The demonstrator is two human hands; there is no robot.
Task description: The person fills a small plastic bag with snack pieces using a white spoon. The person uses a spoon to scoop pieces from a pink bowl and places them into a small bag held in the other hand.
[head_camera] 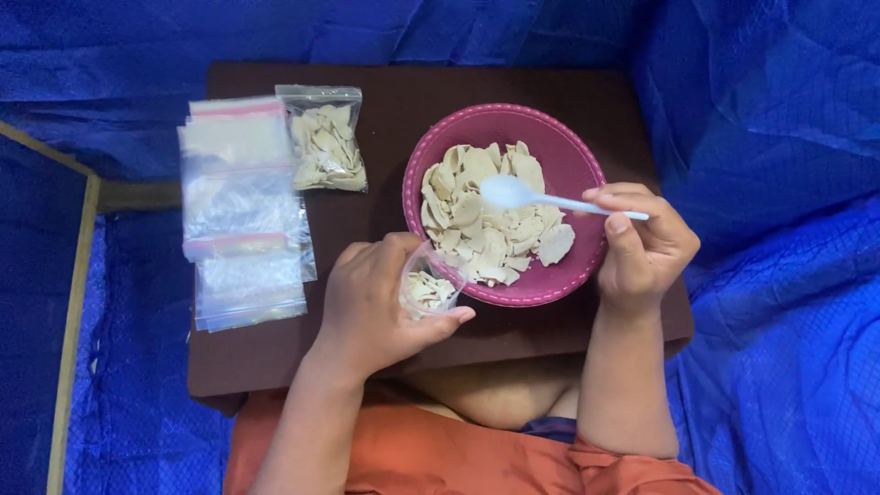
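My left hand grips a small clear plastic bag, held open at the near rim of a pink bowl; a few pale chips lie inside the bag. The bowl holds a heap of pale beige chips. My right hand holds a white plastic spoon by its handle, its scoop hovering over the chips.
A dark brown board carries everything. A filled, sealed bag of chips lies at its back left, beside a stack of empty zip bags. Blue tarp surrounds the board; a wooden edge runs along the left.
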